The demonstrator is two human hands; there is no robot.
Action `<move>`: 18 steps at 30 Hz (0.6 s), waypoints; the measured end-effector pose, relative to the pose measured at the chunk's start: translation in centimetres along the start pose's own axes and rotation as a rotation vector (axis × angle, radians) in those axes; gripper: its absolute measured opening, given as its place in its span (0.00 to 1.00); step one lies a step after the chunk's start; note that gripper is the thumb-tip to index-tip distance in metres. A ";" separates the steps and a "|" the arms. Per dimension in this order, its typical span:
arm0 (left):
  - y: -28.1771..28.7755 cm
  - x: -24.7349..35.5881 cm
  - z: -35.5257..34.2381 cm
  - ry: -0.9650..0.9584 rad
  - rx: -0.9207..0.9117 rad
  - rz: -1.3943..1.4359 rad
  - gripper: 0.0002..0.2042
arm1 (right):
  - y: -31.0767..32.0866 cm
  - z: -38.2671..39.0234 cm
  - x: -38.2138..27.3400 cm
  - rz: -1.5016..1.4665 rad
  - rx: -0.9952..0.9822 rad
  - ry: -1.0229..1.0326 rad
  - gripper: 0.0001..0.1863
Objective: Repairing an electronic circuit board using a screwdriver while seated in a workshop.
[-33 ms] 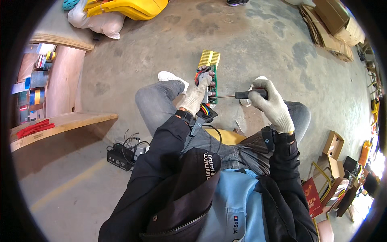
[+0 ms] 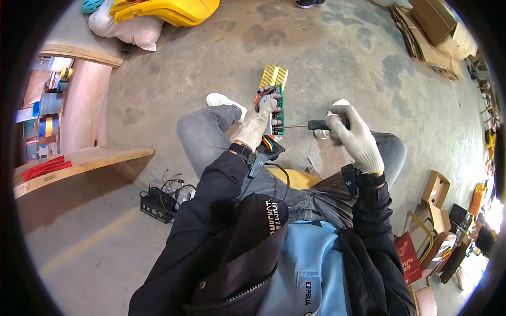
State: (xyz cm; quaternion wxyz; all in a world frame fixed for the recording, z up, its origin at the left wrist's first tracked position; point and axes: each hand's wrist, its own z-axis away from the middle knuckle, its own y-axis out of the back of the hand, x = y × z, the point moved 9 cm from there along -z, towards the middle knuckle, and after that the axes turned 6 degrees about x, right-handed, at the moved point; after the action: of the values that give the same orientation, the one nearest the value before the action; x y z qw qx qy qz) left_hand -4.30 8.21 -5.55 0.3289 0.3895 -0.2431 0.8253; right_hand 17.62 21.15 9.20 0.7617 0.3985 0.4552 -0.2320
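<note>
My left hand (image 2: 255,125), in a pale knit glove, is closed around a green circuit board (image 2: 281,109) with round capacitors and a grey side piece. A gold ribbed metal housing (image 2: 273,75) shows just beyond the board. Coloured wires (image 2: 269,143) run into a black part below it. My right hand (image 2: 356,135), gloved alike, grips the black handle of a screwdriver (image 2: 318,125). The screwdriver's thin shaft points left, its tip at the board's lower right edge. Whether the tip sits in a screw is too small to tell.
My bent legs (image 2: 203,131) frame the work. A wooden shelf (image 2: 113,152) with a red cloth stands left, with a black power box (image 2: 157,204) and cables below it. Flattened cardboard (image 2: 421,45) leans far right. An open carton (image 2: 436,196) and a red box (image 2: 408,257) lie at right.
The fingers of my right hand have shifted slightly around the screwdriver handle. The board and my left hand stay in place.
</note>
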 end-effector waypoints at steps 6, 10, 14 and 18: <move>0.1 -0.5 0.0 0.057 0.015 -0.015 0.29 | -0.1 0.2 1.2 -0.100 -0.044 -0.133 0.15; 0.0 -0.1 -0.2 -0.005 0.007 0.005 0.29 | 0.0 0.4 1.3 -0.131 -0.034 -0.125 0.15; 0.1 -0.4 -0.3 0.009 -0.007 0.003 0.30 | 0.1 0.4 1.8 -0.164 -0.021 -0.119 0.15; 0.2 -0.3 -0.4 -0.014 0.015 0.033 0.29 | 0.1 0.3 1.9 -0.224 -0.038 -0.138 0.15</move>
State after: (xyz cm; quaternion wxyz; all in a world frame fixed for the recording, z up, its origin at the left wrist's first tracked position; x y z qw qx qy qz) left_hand -4.52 8.19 -6.04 0.3108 0.3935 -0.2456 0.8296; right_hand 18.75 20.97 7.65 0.7681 0.3138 0.4475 -0.3336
